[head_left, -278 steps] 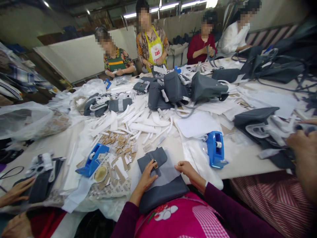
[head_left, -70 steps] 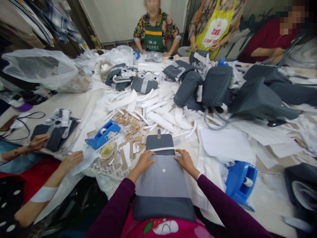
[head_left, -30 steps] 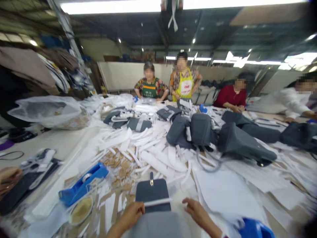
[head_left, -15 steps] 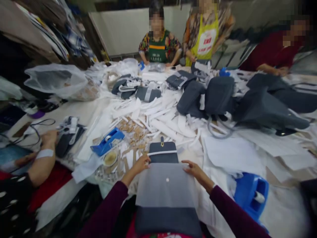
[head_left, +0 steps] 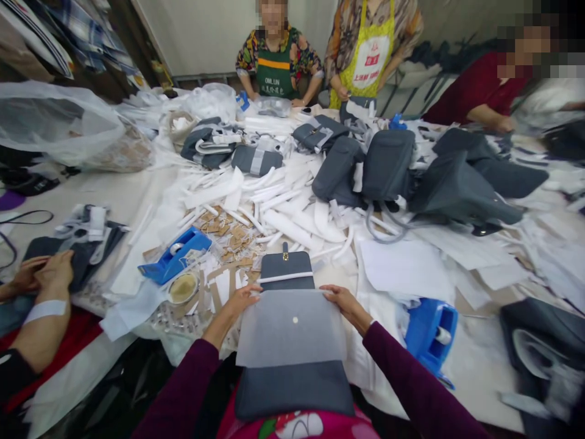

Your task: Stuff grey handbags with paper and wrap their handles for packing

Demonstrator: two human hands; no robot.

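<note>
In front of me lies a dark grey bag, its flap folded out away from me with a gold clasp on a tab at the far end. A thin white strip crosses the flap. A translucent sheet covers the middle of the bag, and a pale round spot shows on it. My left hand pinches the sheet's far left corner. At the far right corner, my right hand has its thumb and fingers closed on the sheet's edge.
Blue tape dispensers stand left and right of the bag. Beyond are loose white strips, brown tags and several dark bags. A co-worker's hands handle a dark item at left; other people stand across the table.
My right hand's fingers, stretched out before, have closed on the sheet's corner. The left hand stays at its corner. The view has shifted slightly to the right and down.
</note>
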